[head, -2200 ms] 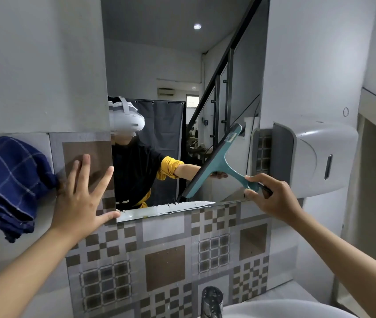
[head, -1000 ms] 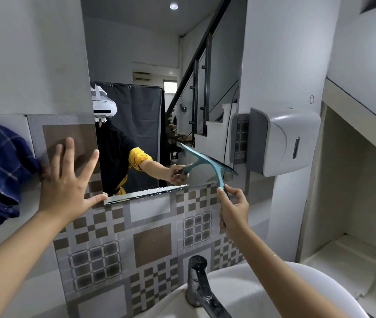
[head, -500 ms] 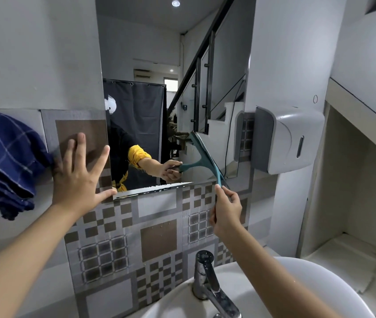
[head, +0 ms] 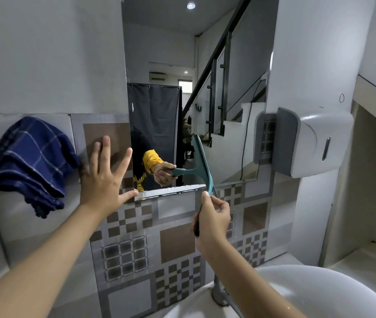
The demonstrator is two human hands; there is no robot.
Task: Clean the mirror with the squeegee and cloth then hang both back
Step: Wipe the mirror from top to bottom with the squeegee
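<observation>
Left of centre in the frame, the left hand (head: 104,180) lies flat against the tiled wall (head: 175,244), arm extended, fingers (head: 124,160) spread and holding nothing; its thumb reaches the lower left corner of the mirror (head: 235,88). Right hand (head: 213,218), at lower centre, is raised with wrist bent, fingers curled tight around the dark handle end of the teal squeegee (head: 202,164). Handle runs upward out of the fist; blade rises near vertical, tilted slightly left, and stands at the mirror's lower edge, apparently touching the glass. Long axis of blade: bottom right to top left. Blue checked cloth (head: 30,164) hangs bunched on the wall at left of frame, just beside the left hand. White dispenser (head: 313,141) at right; basin (head: 320,294) at lower right.
</observation>
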